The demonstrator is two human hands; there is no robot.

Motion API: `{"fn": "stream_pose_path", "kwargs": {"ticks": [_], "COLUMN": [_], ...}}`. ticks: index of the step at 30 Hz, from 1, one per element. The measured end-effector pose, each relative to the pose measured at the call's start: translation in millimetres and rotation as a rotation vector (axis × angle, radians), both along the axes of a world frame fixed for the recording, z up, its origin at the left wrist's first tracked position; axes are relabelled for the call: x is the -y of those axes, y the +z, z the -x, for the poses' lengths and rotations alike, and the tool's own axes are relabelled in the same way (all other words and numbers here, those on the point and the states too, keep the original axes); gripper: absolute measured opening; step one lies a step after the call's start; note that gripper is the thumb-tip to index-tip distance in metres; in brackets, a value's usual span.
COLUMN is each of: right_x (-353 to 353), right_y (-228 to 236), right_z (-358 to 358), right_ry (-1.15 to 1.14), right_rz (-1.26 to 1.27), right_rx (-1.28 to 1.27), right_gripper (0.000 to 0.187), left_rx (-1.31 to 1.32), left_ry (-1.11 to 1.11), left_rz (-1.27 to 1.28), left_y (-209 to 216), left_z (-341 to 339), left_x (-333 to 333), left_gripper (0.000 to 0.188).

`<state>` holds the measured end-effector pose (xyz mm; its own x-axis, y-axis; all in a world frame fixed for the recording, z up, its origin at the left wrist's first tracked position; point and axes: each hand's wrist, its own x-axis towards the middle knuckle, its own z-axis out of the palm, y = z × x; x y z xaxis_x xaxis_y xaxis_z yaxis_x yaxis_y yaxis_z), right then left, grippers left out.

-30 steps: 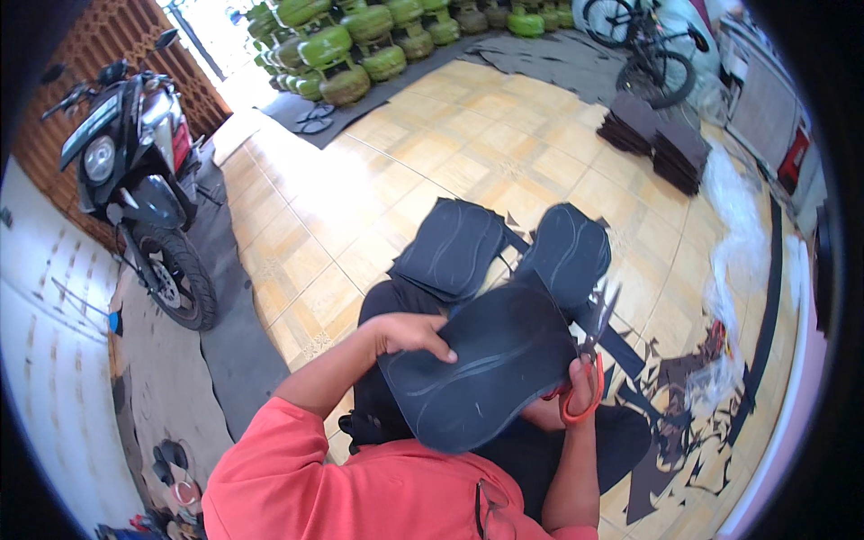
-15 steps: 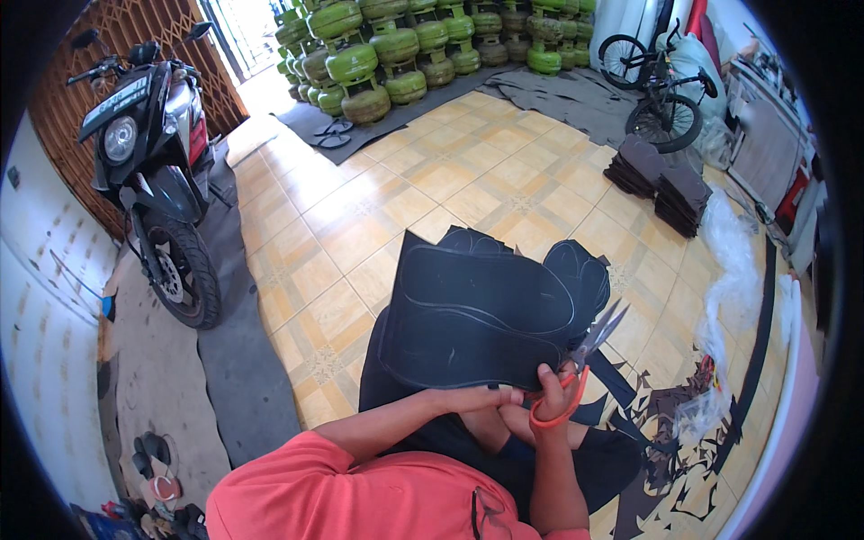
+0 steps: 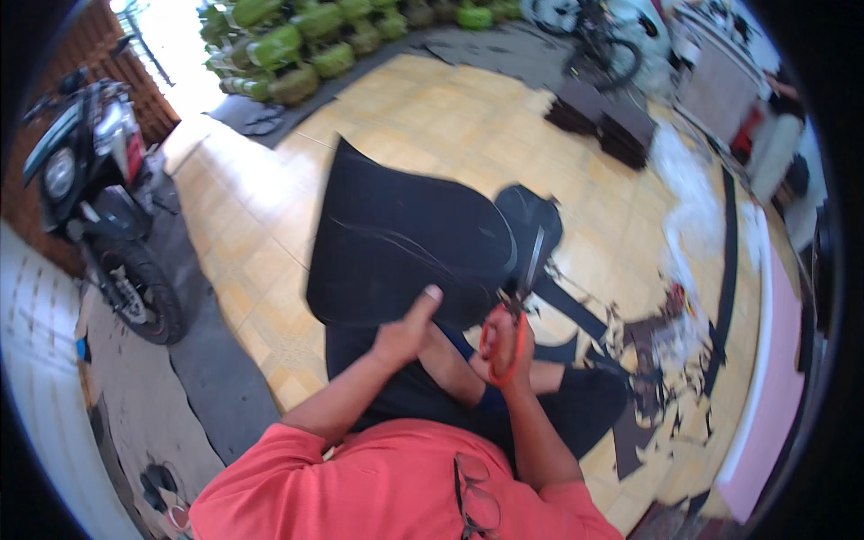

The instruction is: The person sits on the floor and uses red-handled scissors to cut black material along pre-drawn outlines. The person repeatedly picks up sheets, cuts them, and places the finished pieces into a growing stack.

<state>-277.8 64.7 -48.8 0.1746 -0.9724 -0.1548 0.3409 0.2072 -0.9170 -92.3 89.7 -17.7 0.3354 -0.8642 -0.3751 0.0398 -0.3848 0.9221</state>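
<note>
A large black sheet with pale curved lines drawn on it is held up over my lap. My left hand grips its near edge, thumb on top and the fingers hidden underneath. In my right hand are scissors with orange handles, their blades pointing away from me along the sheet's right side. The blades look nearly together, though motion blurs them. Just beyond the scissors, a smaller rounded black piece lies on the floor, partly covered by the sheet.
Dark cut scraps litter the tiles on the right, beside clear plastic wrap. Farther off lie stacked dark pieces. A motorcycle stands left; green gas cylinders and a bicycle are at the back. A person shows at far right.
My left hand has moved away from my right hand and now grips the sheet farther left. The right hand's thumb has left the sheet. The scissors' blades have come closer together. The whole view has shifted.
</note>
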Motion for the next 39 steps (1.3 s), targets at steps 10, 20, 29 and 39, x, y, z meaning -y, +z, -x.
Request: {"fn": "stream_pose_path", "kwargs": {"ticks": [10,20,29,39], "right_x": [4,15,17,17], "right_y": [18,26,25,18], "right_z": [25,35,41,45], "right_ry": [-0.114,-0.065,-0.066,-0.038], "right_rz": [0.481,0.457,0.497,0.412], "right_rx": [-0.641,-0.579,-0.588,-0.535], "right_gripper": [0.035,0.036,0.047,0.034], "left_rx": [-0.293,-0.156,-0.185,-0.280], "left_ry": [0.070,0.001,-0.096,-0.056], "left_rz": [0.570,0.546,0.523,0.566], "left_y": [21,15,2,6], "left_z": [23,20,10,11], "left_x": [15,22,28,30], "left_gripper": [0.021,0.027,0.042,0.040]}}
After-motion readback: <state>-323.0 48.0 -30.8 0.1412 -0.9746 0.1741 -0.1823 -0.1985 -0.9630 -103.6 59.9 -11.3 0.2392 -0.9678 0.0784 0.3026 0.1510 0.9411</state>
